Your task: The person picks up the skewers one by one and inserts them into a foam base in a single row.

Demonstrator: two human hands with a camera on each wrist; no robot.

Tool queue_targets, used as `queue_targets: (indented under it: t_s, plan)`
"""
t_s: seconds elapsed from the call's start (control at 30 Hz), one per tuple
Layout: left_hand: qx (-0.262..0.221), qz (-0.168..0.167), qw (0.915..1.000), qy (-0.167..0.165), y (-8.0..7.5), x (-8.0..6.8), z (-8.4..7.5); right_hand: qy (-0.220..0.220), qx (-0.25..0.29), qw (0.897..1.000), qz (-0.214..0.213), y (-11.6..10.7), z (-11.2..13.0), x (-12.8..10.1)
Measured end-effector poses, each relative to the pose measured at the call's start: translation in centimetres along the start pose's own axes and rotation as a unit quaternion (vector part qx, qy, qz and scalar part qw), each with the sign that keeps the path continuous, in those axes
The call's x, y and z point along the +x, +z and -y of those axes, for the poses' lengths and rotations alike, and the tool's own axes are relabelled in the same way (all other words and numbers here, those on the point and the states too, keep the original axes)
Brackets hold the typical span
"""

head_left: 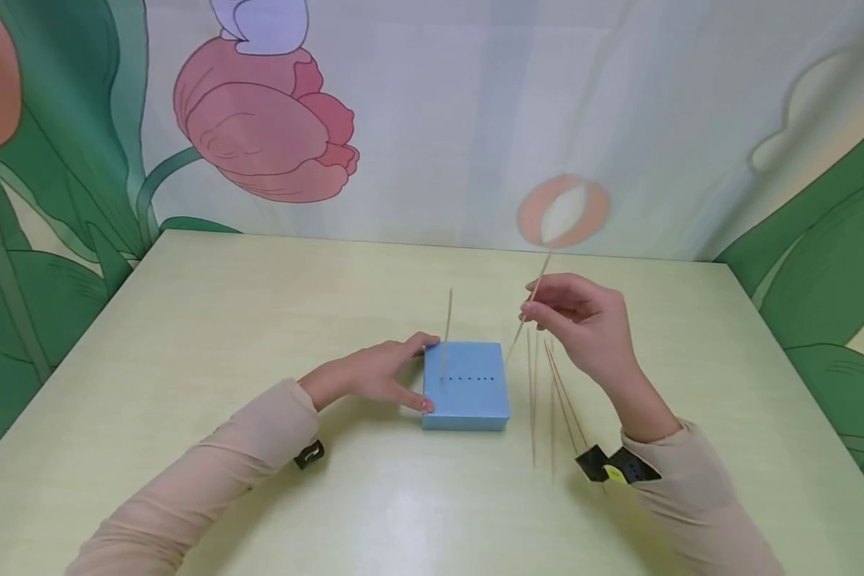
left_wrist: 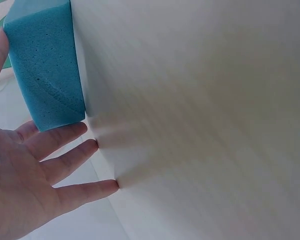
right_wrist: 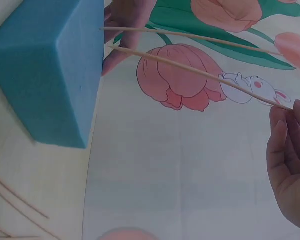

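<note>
A blue foam block lies on the table, a row of small dark holes in its top. One bamboo skewer stands upright in it, left of the holes. My left hand holds the block's left side, thumb at the front and index finger at the back corner; in the left wrist view the other fingers spread out beside the block. Between thumb and fingertips my right hand pinches a second skewer, slanted, its lower tip near the block's right edge in the head view.
Several loose skewers lie on the pale table to the right of the block, partly under the right forearm. Behind the table hangs a curtain printed with flowers.
</note>
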State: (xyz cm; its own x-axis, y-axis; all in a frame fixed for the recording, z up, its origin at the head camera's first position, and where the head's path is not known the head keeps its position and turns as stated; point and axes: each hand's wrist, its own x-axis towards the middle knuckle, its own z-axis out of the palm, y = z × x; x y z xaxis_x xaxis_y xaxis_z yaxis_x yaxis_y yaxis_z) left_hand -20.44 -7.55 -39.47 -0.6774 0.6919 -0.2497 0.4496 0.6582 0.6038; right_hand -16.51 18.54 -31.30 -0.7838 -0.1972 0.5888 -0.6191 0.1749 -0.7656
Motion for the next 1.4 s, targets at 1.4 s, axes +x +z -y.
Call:
queue_targets:
  t_s: [1.4]
  plan:
    - [0.001, -0.007, 0.9998, 0.016, -0.1, -0.1, 0.1, -0.098, -0.069, 0.991, 0.059, 6.1, -2.7, 0.0]
